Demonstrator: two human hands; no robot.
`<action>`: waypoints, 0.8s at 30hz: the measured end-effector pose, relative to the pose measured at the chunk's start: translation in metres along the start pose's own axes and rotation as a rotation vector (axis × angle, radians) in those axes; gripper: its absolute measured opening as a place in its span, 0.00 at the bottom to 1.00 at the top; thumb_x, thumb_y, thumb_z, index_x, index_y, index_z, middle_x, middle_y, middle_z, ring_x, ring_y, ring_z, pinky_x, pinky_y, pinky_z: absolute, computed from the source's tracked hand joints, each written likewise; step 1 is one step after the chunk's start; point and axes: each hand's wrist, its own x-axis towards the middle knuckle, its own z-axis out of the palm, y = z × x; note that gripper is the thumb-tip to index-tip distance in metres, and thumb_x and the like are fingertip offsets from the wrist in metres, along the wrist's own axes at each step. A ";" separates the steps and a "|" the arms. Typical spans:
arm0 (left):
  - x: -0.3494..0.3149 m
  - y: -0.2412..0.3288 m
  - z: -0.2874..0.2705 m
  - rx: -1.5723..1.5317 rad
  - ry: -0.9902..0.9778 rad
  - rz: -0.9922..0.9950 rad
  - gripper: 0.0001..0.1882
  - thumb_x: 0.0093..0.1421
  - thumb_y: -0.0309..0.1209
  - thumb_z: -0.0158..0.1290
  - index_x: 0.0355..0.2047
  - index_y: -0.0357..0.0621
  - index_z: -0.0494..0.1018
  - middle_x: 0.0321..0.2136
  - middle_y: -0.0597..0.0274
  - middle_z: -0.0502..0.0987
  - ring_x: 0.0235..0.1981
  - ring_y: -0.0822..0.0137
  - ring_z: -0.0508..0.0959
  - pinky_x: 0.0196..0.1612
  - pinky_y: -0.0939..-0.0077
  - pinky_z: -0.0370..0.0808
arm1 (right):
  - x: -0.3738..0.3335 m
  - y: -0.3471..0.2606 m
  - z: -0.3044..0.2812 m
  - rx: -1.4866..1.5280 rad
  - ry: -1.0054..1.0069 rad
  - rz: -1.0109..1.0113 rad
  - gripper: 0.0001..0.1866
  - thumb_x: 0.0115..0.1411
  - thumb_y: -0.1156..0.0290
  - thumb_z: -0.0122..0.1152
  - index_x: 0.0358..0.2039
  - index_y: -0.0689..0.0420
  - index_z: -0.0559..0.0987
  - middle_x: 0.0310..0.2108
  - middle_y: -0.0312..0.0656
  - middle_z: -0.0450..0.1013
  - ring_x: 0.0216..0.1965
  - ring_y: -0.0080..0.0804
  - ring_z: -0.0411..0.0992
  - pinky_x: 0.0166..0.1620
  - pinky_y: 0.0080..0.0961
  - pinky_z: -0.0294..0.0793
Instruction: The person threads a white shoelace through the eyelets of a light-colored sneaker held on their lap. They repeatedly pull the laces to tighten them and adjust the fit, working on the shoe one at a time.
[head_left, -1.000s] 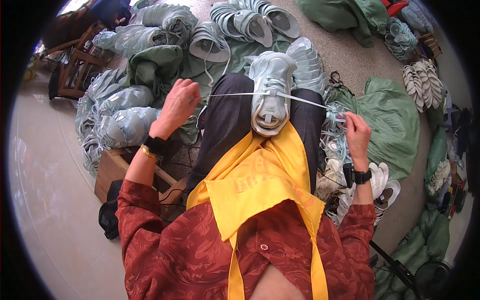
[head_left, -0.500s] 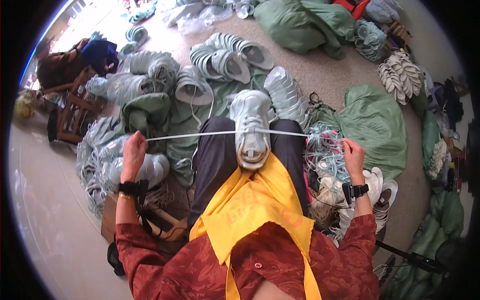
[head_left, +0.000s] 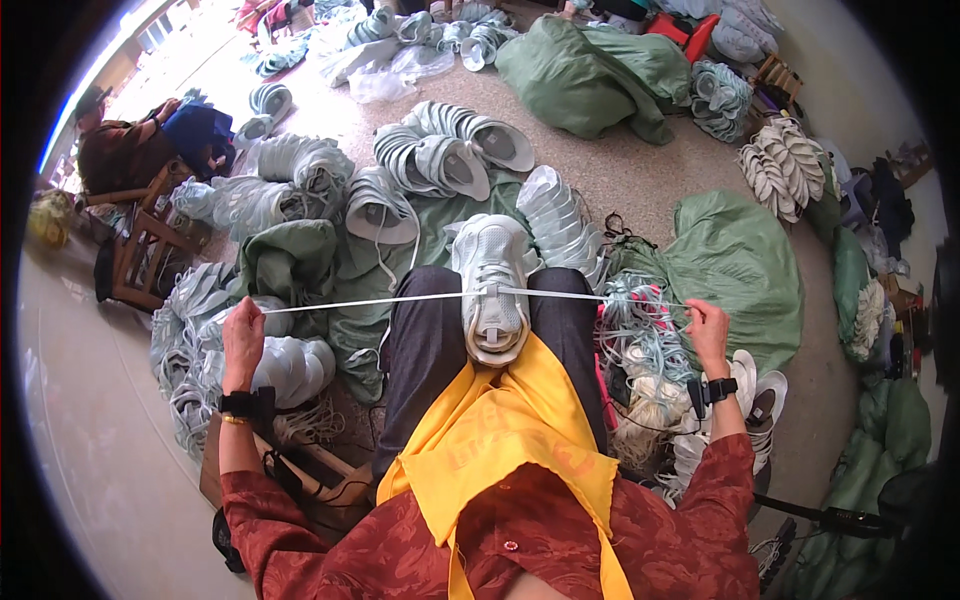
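A pale grey-white sneaker upper [head_left: 489, 262] sits between my knees, its heel end toward me. A white shoelace [head_left: 400, 299] runs through it and stretches nearly straight out to both sides. My left hand [head_left: 243, 330] is closed on one end of the lace, above a heap of stacked uppers. At the other end my right hand [head_left: 708, 326] pinches the lace with closed fingers. A yellow apron [head_left: 515, 420] covers my lap below the shoe, and a dark strap is on each wrist.
Stacked shoe uppers [head_left: 440, 160] lie ahead on green cloth. Loose pale-blue laces [head_left: 640, 318] heap beside my right knee, near a green sack [head_left: 735, 270]. Wooden chairs [head_left: 150, 240] stand at left, where a person [head_left: 125, 140] sits. Another green sack [head_left: 570, 75] lies farther off.
The lace stays pulled taut between my hands. My left hand has shifted slightly left and toward me. The whole view has tilted a little, so the shoe appears lower.
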 end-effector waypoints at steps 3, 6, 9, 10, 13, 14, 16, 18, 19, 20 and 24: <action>0.002 -0.007 0.000 0.013 -0.008 -0.008 0.06 0.57 0.22 0.56 0.32 0.37 0.70 0.26 0.48 0.75 0.32 0.45 0.77 0.36 0.55 0.72 | -0.001 0.012 -0.002 -0.025 0.006 -0.035 0.11 0.63 0.77 0.56 0.41 0.62 0.85 0.26 0.47 0.82 0.17 0.31 0.78 0.24 0.28 0.76; 0.001 -0.008 -0.003 0.037 -0.006 -0.010 0.05 0.58 0.22 0.55 0.33 0.37 0.69 0.27 0.48 0.75 0.33 0.44 0.77 0.37 0.54 0.71 | 0.000 0.015 -0.005 -0.083 -0.037 -0.010 0.10 0.62 0.77 0.57 0.40 0.63 0.85 0.26 0.47 0.82 0.18 0.31 0.79 0.24 0.29 0.76; 0.003 -0.001 -0.001 0.035 0.009 0.005 0.04 0.59 0.23 0.52 0.33 0.37 0.69 0.28 0.47 0.74 0.33 0.45 0.76 0.37 0.55 0.71 | 0.002 0.028 -0.004 -0.070 -0.075 0.045 0.09 0.62 0.76 0.57 0.39 0.65 0.84 0.25 0.47 0.81 0.19 0.31 0.79 0.23 0.29 0.76; 0.008 0.003 0.000 0.042 0.014 0.022 0.03 0.59 0.22 0.52 0.33 0.37 0.70 0.28 0.47 0.74 0.33 0.45 0.76 0.37 0.55 0.71 | 0.005 0.040 -0.002 -0.054 -0.077 0.058 0.09 0.62 0.76 0.57 0.38 0.65 0.84 0.24 0.47 0.81 0.19 0.32 0.79 0.23 0.29 0.76; 0.017 0.023 0.006 -0.006 0.003 0.044 0.04 0.57 0.20 0.52 0.33 0.37 0.71 0.28 0.48 0.74 0.32 0.46 0.77 0.36 0.55 0.71 | 0.008 0.058 0.010 -0.114 -0.117 -0.009 0.08 0.61 0.75 0.59 0.33 0.65 0.83 0.21 0.44 0.79 0.20 0.30 0.79 0.23 0.27 0.76; 0.023 0.028 0.012 -0.022 -0.004 0.068 0.04 0.56 0.20 0.52 0.33 0.38 0.71 0.28 0.48 0.74 0.32 0.46 0.77 0.36 0.55 0.72 | 0.010 0.068 0.011 -0.215 -0.149 -0.085 0.08 0.62 0.74 0.59 0.31 0.65 0.83 0.21 0.43 0.79 0.20 0.28 0.79 0.23 0.25 0.77; 0.030 0.044 0.018 -0.070 -0.070 0.082 0.04 0.56 0.21 0.53 0.33 0.38 0.71 0.27 0.47 0.75 0.32 0.44 0.77 0.36 0.54 0.72 | 0.014 0.063 0.018 -0.361 -0.215 -0.240 0.10 0.61 0.72 0.59 0.26 0.63 0.82 0.18 0.40 0.78 0.18 0.25 0.78 0.22 0.24 0.78; 0.036 0.059 0.026 -0.082 -0.112 0.143 0.03 0.56 0.22 0.53 0.32 0.37 0.70 0.25 0.47 0.74 0.30 0.46 0.75 0.35 0.57 0.71 | 0.018 0.025 0.026 -0.215 -0.444 -0.041 0.11 0.62 0.71 0.59 0.25 0.64 0.81 0.17 0.41 0.77 0.17 0.26 0.77 0.22 0.25 0.77; 0.041 0.068 0.029 -0.104 -0.111 0.200 0.02 0.57 0.22 0.52 0.31 0.37 0.70 0.24 0.47 0.73 0.28 0.49 0.74 0.34 0.59 0.71 | 0.025 0.003 0.029 -0.144 -0.552 0.058 0.12 0.62 0.71 0.59 0.24 0.64 0.81 0.17 0.41 0.77 0.17 0.26 0.77 0.22 0.25 0.77; 0.052 0.081 0.036 -0.135 -0.109 0.269 0.02 0.58 0.22 0.51 0.30 0.36 0.69 0.23 0.48 0.71 0.25 0.51 0.73 0.32 0.61 0.70 | 0.036 -0.010 0.029 -0.071 -0.672 0.169 0.12 0.63 0.70 0.59 0.25 0.64 0.81 0.18 0.39 0.77 0.17 0.25 0.76 0.21 0.24 0.76; 0.106 0.145 0.006 -0.186 0.054 0.344 0.03 0.60 0.24 0.53 0.34 0.37 0.73 0.24 0.50 0.76 0.24 0.64 0.74 0.32 0.68 0.73 | 0.080 -0.069 0.003 0.366 -0.674 0.124 0.09 0.68 0.71 0.57 0.35 0.62 0.82 0.28 0.39 0.80 0.27 0.23 0.79 0.30 0.20 0.80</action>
